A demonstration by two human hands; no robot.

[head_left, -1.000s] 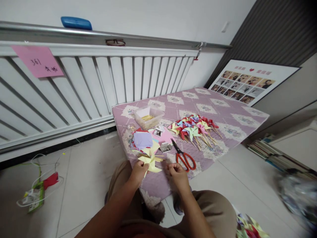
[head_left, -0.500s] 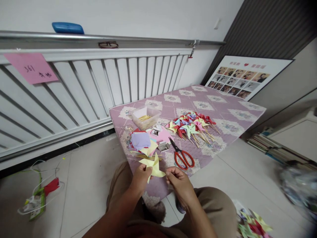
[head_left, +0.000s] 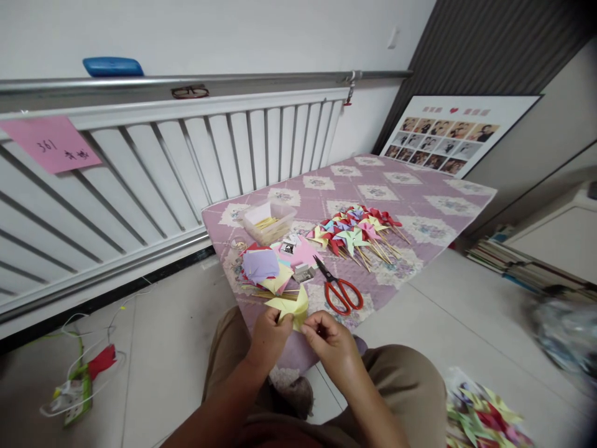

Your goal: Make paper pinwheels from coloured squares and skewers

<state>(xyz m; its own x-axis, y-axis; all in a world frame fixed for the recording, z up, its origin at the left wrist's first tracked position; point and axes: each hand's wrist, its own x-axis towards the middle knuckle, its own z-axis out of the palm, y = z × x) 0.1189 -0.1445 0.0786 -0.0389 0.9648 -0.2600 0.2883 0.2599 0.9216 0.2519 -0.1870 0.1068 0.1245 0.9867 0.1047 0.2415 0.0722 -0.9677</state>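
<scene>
My left hand (head_left: pixel 270 333) and my right hand (head_left: pixel 329 341) meet over the near edge of the low table (head_left: pixel 420 205), both pinched on a yellow paper pinwheel (head_left: pixel 291 305). Just beyond it lie thin wooden sticks (head_left: pixel 270 291) and a stack of coloured paper squares (head_left: pixel 263 264). Red-handled scissors (head_left: pixel 338 289) lie to the right of the pinwheel. A pile of finished pinwheels on sticks (head_left: pixel 357 231) sits further back.
A clear plastic box (head_left: pixel 268 221) with sticks stands at the table's back left. A white radiator (head_left: pixel 140 168) with a pink note (head_left: pixel 49 143) fills the left. A photo board (head_left: pixel 448 134) leans at the back right. More pinwheels (head_left: pixel 480 414) lie on the floor by my right knee.
My right hand has moved left to join the left hand on the yellow pinwheel. The pinwheel has turned in my fingers. The camera has shifted slightly.
</scene>
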